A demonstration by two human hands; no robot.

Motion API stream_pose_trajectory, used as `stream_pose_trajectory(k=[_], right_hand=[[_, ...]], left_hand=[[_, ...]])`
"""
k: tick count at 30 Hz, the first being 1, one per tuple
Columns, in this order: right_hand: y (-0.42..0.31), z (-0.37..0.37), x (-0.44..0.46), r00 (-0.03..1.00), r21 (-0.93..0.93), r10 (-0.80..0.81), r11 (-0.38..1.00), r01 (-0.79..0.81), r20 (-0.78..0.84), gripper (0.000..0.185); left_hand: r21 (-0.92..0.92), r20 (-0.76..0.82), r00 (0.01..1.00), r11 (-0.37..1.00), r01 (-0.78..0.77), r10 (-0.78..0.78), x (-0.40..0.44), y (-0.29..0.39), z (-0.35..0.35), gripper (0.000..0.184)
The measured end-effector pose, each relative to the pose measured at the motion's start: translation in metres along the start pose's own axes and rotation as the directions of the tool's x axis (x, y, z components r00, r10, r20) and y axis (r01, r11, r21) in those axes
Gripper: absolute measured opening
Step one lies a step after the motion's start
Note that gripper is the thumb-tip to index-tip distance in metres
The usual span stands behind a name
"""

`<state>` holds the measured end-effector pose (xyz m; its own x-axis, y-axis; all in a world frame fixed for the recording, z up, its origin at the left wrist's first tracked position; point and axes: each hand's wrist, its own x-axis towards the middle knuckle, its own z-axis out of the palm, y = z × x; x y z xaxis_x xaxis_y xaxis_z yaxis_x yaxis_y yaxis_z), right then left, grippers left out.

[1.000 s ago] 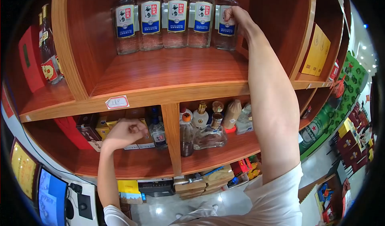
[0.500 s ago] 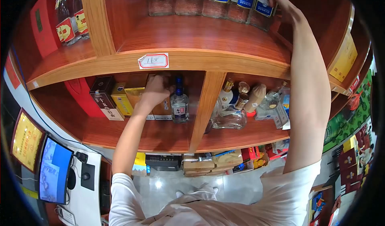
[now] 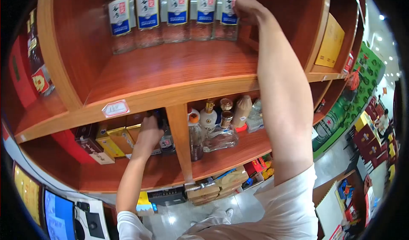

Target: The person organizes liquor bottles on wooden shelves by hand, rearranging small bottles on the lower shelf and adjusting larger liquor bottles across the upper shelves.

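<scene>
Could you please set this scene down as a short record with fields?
Upper shelf: five bottles standing in a row, white-and-blue labels
Right grip: against the rightmost bottle; closure unclear
Left grip: by yellow boxes and a lower bottle; hold unclear
Shelf edge: red-bordered tag
Lower right compartment: several bottles, one orange-capped

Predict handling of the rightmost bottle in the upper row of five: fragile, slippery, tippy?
The rightmost bottle looks like clear glass, so probably rigid and breakable. Its smooth-looking sides may slip against the right hand. Tall and narrow, it could tip if pushed high, perhaps into the neighbouring bottle.
</scene>
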<state>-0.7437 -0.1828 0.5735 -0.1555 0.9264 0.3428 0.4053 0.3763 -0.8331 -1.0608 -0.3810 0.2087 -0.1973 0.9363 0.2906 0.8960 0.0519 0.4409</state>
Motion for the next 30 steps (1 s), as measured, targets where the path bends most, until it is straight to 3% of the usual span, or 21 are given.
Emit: stream_pose_trajectory(k=[3, 6, 10, 11, 14, 15, 19, 22, 25, 28, 30], right_hand=[[0.004, 0.001, 0.005, 0.999, -0.003, -0.028, 1.000, 0.028, -0.031, 0.011], [0.005, 0.003, 0.013, 0.997, -0.038, -0.038, 0.999, 0.035, -0.073, 0.010], [0.004, 0.003, 0.017, 0.995, -0.096, -0.061, 0.994, 0.053, -0.079, 0.011], [0.016, 0.006, 0.043, 0.976, -0.104, -0.107, 0.991, 0.088, -0.187, 0.009], [0.014, 0.002, 0.040, 0.987, -0.152, -0.060, 0.988, 0.037, -0.148, 0.042], [0.013, 0.001, 0.039, 0.993, -0.151, -0.033, 0.988, 0.016, -0.112, 0.051], [0.009, 0.007, 0.034, 0.985, -0.155, -0.061, 0.987, 0.035, -0.161, 0.053], [0.001, 0.009, 0.017, 0.980, -0.195, -0.050, 0.981, 0.012, -0.191, 0.058], [0.003, 0.012, 0.023, 0.972, -0.219, -0.035, 0.976, -0.017, -0.232, 0.065], [-0.003, 0.014, 0.013, 0.968, -0.258, -0.022, 0.965, -0.045, -0.250, 0.067], [-0.006, 0.013, 0.008, 0.965, -0.297, -0.015, 0.953, -0.066, -0.261, 0.066]], left_hand=[[-0.146, -0.060, 0.998, 0.989, -0.023, 0.014, -0.008, 0.007, 0.000, 0.036], [-0.098, -0.124, 0.985, 0.986, -0.132, 0.120, -0.007, -0.001, 0.011, 0.040], [-0.122, -0.144, 0.984, 0.985, -0.119, 0.101, -0.021, 0.001, 0.015, 0.055], [-0.101, -0.193, 0.976, 0.988, -0.118, 0.097, -0.020, -0.008, 0.027, 0.058], [-0.010, -0.293, 0.949, 0.993, -0.121, 0.113, -0.023, -0.020, 0.045, 0.064], [-0.026, -0.292, 0.952, 0.995, -0.099, 0.087, -0.026, -0.018, 0.045, 0.060], [-0.029, -0.390, 0.919, 0.997, -0.075, 0.058, -0.046, 0.007, 0.037, 0.041], [-0.153, -0.516, 0.857, 0.985, -0.083, -0.008, -0.056, 0.018, 0.041, 0.031], [-0.129, -0.566, 0.824, 0.990, -0.052, -0.030, -0.067, 0.022, 0.046, 0.025], [-0.232, -0.547, 0.826, 0.973, 0.007, -0.137, -0.074, 0.030, 0.048, 0.025], [-0.210, -0.605, 0.790, 0.977, -0.037, -0.100, -0.078, 0.028, 0.058, 0.027]])
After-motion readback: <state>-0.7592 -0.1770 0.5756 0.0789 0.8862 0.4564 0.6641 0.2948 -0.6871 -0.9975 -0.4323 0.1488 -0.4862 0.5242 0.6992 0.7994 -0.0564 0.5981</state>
